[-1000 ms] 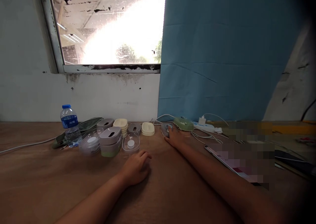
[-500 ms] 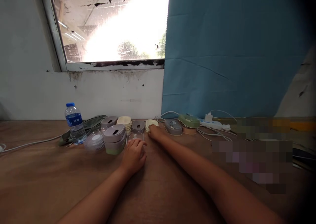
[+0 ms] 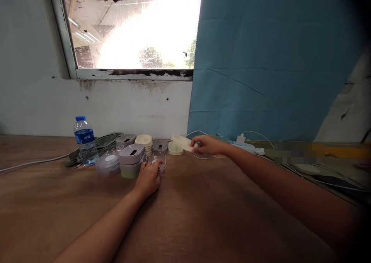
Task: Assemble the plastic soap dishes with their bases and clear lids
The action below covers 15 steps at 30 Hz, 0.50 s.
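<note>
Pinched at its right end by my right hand [image 3: 204,144] is a cream shallow plastic piece [image 3: 183,142], held tilted above the table. Another cream piece [image 3: 175,148] lies on the table just below it. My left hand [image 3: 148,176] rests on a clear plastic container [image 3: 160,158], its fingers stretched over the near edge. Left of that hand stands a stack of lilac boxes [image 3: 133,155] with a green base. Behind are a stack of cream pieces [image 3: 144,140] and a grey-lilac slotted piece [image 3: 160,146]. My right hand partly hides a grey box [image 3: 202,155].
A water bottle [image 3: 85,141] stands at the left beside nested clear containers [image 3: 108,162] and a dark green cloth bag [image 3: 108,142]. White cables and a power strip [image 3: 246,147] lie at the back right. The wall and window [image 3: 136,31] bound the brown table [image 3: 185,216].
My right hand has lifted a cream piece and moved right with it, uncovering another cream piece. My left hand has shifted slightly left, its fingers now more stretched on the clear container.
</note>
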Motion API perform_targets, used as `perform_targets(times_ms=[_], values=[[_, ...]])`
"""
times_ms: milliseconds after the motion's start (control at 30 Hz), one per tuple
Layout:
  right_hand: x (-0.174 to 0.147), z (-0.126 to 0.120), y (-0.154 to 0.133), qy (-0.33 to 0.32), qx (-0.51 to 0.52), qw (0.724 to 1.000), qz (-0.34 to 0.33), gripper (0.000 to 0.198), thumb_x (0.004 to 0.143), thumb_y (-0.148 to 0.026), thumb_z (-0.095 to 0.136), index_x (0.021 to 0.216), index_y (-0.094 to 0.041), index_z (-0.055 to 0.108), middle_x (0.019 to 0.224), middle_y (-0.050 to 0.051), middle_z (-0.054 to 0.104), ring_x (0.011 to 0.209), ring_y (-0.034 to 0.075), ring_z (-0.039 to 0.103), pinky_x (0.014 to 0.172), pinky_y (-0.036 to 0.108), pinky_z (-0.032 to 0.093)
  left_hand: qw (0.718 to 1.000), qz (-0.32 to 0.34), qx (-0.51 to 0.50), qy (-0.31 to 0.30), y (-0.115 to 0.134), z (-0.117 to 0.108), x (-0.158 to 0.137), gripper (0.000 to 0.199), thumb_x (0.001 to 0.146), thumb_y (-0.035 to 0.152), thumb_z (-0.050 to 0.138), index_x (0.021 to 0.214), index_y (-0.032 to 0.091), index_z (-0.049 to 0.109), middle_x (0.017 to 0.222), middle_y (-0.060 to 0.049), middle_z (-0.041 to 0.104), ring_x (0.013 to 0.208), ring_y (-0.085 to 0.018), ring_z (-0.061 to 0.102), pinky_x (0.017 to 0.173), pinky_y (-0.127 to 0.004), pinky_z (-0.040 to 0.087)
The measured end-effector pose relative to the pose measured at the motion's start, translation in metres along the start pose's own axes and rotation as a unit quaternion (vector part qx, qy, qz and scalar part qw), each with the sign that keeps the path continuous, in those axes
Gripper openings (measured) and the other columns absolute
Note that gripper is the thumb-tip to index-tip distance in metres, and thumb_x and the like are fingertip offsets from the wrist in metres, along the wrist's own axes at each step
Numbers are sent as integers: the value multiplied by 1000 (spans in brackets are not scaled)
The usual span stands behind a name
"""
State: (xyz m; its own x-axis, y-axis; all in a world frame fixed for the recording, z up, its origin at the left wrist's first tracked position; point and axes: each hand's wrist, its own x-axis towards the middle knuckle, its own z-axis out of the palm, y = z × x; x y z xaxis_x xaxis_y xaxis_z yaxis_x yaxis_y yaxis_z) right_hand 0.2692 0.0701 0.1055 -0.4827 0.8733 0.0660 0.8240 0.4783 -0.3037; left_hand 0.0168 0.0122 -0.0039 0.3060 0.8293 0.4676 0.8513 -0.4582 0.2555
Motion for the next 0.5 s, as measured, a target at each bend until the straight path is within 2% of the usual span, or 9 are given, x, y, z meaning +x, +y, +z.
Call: perform_targets(times_ms=[67, 133, 167, 267, 333, 400, 500], values=[[-34, 2, -2, -44, 12, 998, -33, 18, 73, -23, 61, 90, -17, 61, 68, 0, 65, 63, 14, 62, 58, 22, 49, 1000, -25, -10, 5, 1, 0, 0, 37, 74, 8, 40, 108, 20, 46, 87, -4, 63, 89, -21, 53, 81, -36, 29], [-65, 13, -5, -95, 30, 988, -119, 18, 69, -22, 62, 86, -18, 64, 86, 4, 64, 71, 15, 62, 61, 23, 48, 998, -50, -21, 13, 2, 1, 0, 34, 73, 9, 42, 105, 21, 47, 84, -3, 62, 87, -21, 53, 78, -35, 29], [-77, 20, -6, -116, 35, 983, -140, 18, 69, -21, 61, 86, -18, 65, 87, 4, 64, 70, 15, 62, 61, 23, 48, 998, -59, -24, 18, 3, 1, 0, 33, 73, 11, 43, 104, 22, 48, 83, -2, 62, 87, -21, 53, 77, -35, 29], [-97, 33, -9, -176, 26, 968, -174, 19, 68, -15, 59, 84, -20, 68, 85, 4, 65, 70, 15, 61, 61, 22, 47, 996, -75, -24, 30, 4, 3, -1, 29, 74, 14, 45, 101, 22, 49, 80, -1, 62, 85, -21, 53, 75, -34, 28], [-92, 33, -10, -203, -7, 963, -175, 26, 67, -10, 56, 87, -21, 69, 78, 1, 67, 64, 13, 60, 57, 21, 45, 996, -81, -22, 34, 5, 3, -2, 28, 73, 14, 45, 100, 22, 49, 78, -1, 61, 84, -21, 54, 75, -33, 27], [-71, 27, -12, -196, -58, 965, -166, 31, 68, -8, 54, 92, -22, 68, 70, -1, 67, 57, 12, 58, 52, 20, 43, 996, -84, -21, 35, 6, 4, -2, 28, 72, 14, 46, 99, 21, 49, 77, -1, 61, 83, -21, 54, 74, -33, 27], [-17, 21, -15, -110, -105, 979, -136, 29, 70, -8, 53, 93, -19, 67, 77, 1, 67, 65, 13, 59, 58, 21, 44, 996, -83, -20, 34, 6, 4, -2, 27, 72, 16, 46, 98, 21, 49, 76, -1, 60, 82, -21, 54, 73, -32, 26]])
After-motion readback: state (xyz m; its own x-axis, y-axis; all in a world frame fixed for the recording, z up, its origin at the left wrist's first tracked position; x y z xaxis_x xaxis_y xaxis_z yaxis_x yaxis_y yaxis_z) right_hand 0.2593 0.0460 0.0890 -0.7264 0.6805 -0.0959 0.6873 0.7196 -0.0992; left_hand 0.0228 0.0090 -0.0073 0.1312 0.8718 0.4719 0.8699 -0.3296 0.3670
